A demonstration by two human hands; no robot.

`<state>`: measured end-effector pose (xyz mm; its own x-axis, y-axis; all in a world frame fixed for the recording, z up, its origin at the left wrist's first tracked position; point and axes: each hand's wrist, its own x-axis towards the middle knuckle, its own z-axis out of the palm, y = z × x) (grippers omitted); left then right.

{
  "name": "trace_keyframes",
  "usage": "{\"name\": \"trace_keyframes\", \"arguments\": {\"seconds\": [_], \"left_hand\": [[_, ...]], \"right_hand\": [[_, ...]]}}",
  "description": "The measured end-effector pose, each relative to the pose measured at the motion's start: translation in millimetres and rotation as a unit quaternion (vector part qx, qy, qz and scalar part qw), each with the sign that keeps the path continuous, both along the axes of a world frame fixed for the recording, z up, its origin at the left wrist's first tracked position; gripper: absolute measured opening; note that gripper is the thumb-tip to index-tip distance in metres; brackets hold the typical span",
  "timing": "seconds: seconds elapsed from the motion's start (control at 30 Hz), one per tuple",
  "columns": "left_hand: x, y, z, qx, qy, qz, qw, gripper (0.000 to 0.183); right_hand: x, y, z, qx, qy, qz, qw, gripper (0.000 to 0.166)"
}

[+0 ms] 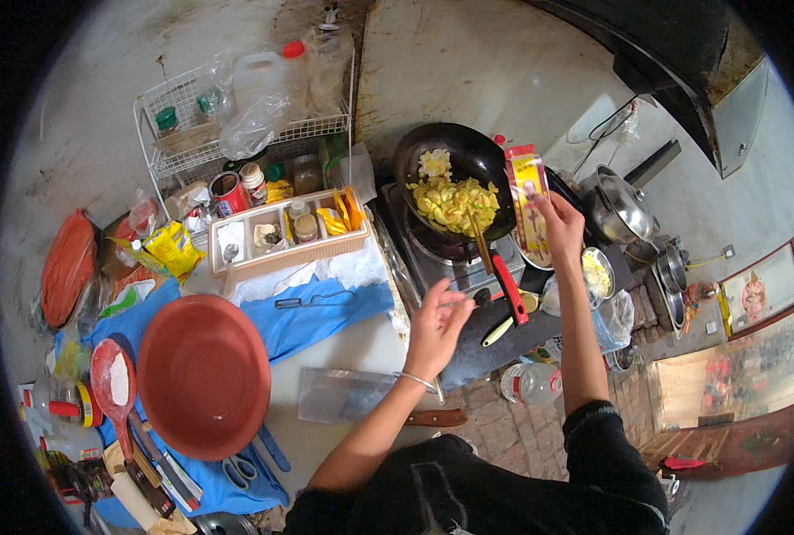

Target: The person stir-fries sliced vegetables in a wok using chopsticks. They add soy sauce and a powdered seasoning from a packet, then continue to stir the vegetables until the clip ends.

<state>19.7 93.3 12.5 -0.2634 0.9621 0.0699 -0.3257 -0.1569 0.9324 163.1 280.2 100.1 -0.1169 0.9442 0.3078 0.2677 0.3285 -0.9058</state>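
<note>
My right hand (561,224) grips a red and yellow food packet (527,180), held upright beside the right rim of the black wok (460,144). Sliced, cooked vegetable pieces (460,204) lie in the wok, with a pale yellow lump, perhaps egg, at their upper left. Wooden chopsticks (478,241) lean from the food over the wok's near edge, close to its red handle (509,287). My left hand (440,328) holds nothing; its fingers are apart, near a black stove knob (482,296). The wok sits on a gas stove (407,234).
A cleaver (343,396) lies under my left forearm. Left of it stand a reddish-brown basin (203,378) and a divided seasoning box (290,261) holding a spoon and jars. A lidded steel pot (614,207) stands at right. A range hood (671,60) overhangs the upper right.
</note>
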Motion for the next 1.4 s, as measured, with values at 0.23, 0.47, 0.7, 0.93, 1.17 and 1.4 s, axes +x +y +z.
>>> {"name": "trace_keyframes", "arguments": {"seconds": [0.23, 0.47, 0.7, 0.93, 1.17, 1.4], "left_hand": [[-32.5, -7.4, -15.9, -0.077, -0.058, 0.079, 0.992, 0.034], [-40.4, -3.6, -24.6, -0.063, -0.053, 0.098, 0.992, 0.031], [-40.4, -5.9, -17.1, -0.090, -0.085, 0.082, 0.989, 0.035], [-40.3, -5.3, -25.5, -0.081, -0.052, 0.097, 0.991, 0.029], [-39.7, -4.6, -25.9, -0.085, -0.063, 0.094, 0.990, 0.029], [-39.6, -4.1, -27.1, -0.084, -0.069, 0.093, 0.990, 0.030]], "right_hand": [[-17.4, 67.3, -55.1, 0.030, -0.138, -0.016, 0.990, 0.022], [-16.5, 92.4, -76.3, 0.030, -0.098, -0.030, 0.994, 0.021], [-16.1, 89.2, -54.0, 0.043, -0.250, -0.020, 0.967, 0.025], [-14.3, 94.8, -57.9, 0.047, -0.259, -0.025, 0.964, 0.027], [-0.6, 99.6, -55.4, 0.025, -0.165, -0.073, 0.983, 0.027], [-2.9, 99.5, -51.3, 0.042, -0.259, -0.072, 0.962, 0.029]]}}
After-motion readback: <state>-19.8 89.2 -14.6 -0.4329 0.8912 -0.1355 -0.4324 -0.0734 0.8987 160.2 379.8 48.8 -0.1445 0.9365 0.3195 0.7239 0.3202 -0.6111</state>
